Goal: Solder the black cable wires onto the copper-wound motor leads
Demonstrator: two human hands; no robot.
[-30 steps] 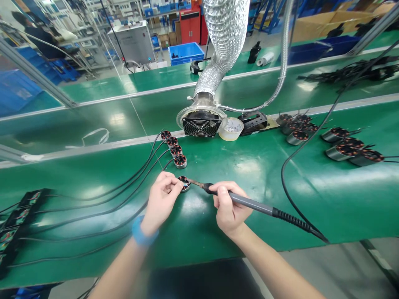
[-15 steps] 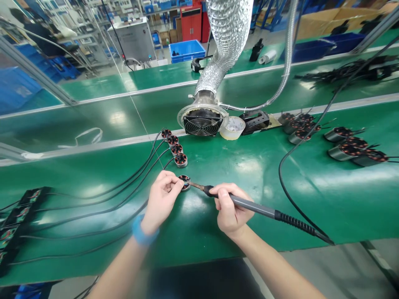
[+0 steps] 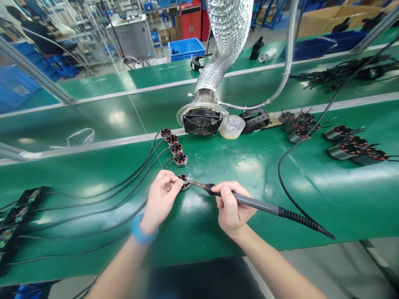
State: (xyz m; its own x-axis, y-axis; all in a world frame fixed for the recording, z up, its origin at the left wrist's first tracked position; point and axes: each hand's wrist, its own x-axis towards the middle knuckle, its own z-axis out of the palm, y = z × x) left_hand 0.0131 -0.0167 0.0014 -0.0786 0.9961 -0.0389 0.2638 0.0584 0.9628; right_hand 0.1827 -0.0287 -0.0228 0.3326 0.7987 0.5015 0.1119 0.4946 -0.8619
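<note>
A soldering iron lies in my right hand, its fingers wrapped round the grip and its tip pointing left. The tip meets a small round motor stator with dark and copper windings, and a faint wisp of smoke shows there. My left hand, with a blue wristband, pinches at the stator's left side. A thin solder wire comes down from above into these fingers; its end is hidden by them. A black cable passes beneath the left hand towards the same stator.
Several cabled stators stand in a row behind the left hand. Their cables run to a black tray of circuit boards. A fume extractor hangs beyond, beside a tape roll. More motors sit right, near the iron's cord.
The soldering iron and my right hand have shifted very slightly right, with the tip still at the stator. A wisp of smoke now shows there. My left hand keeps its pinch.
</note>
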